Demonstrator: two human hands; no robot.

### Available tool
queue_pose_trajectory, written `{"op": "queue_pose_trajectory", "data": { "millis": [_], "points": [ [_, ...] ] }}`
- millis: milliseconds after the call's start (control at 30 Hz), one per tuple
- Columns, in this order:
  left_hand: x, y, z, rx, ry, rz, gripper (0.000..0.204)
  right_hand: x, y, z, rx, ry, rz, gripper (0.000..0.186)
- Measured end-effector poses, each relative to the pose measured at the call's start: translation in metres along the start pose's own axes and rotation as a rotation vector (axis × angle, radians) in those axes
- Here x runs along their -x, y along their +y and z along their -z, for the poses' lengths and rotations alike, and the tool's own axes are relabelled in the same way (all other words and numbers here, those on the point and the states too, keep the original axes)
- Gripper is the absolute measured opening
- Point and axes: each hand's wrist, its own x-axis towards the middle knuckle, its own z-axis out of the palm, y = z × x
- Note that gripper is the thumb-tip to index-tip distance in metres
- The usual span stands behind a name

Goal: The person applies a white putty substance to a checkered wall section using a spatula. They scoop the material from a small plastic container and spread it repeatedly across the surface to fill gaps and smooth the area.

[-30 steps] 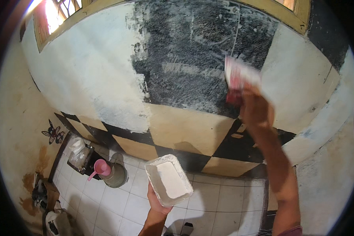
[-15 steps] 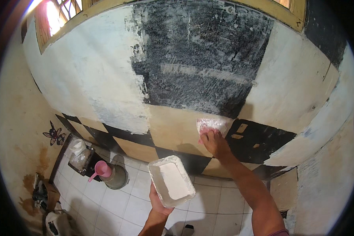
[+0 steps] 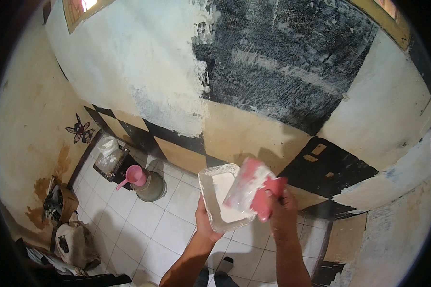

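My left hand [image 3: 206,221] grips a rectangular, putty-smeared tub [image 3: 209,203] from its lower left side. White putty [image 3: 223,184] covers much of the tub's inside. My right hand [image 3: 283,213] is closed round the handle of a red putty spreader [image 3: 249,184], whose wide blade is coated with white. The blade is over the right part of the tub, hiding some of the putty; whether it touches the tub I cannot tell. Behind both hands stands the wall [image 3: 254,129], painted in black and cream blocks, with white patches.
On the tiled floor [image 3: 165,227], a pink dipper [image 3: 136,175] rests on a grey bucket [image 3: 152,187]. Beside it is a black stand [image 3: 119,165] with a plastic bag [image 3: 111,154]. A cardboard box [image 3: 68,203] and a pale sack [image 3: 74,244] lie against the left wall.
My right hand has brought the spreader down from the wall to the tub. The view has shifted, so the wall appears farther right and higher, and my feet now show below.
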Motion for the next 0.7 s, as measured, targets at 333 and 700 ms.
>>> {"op": "queue_pose_trajectory", "data": {
  "millis": [333,700],
  "points": [
    [-0.002,-0.003,0.014,0.056,-0.001,0.023,0.062,-0.017,0.013,-0.013,0.63,-0.331,0.081,0.024],
    [-0.004,-0.004,0.009,0.031,0.002,0.086,0.058,-0.024,0.012,-0.038,0.776,-0.341,0.113,0.026]
  ]
}}
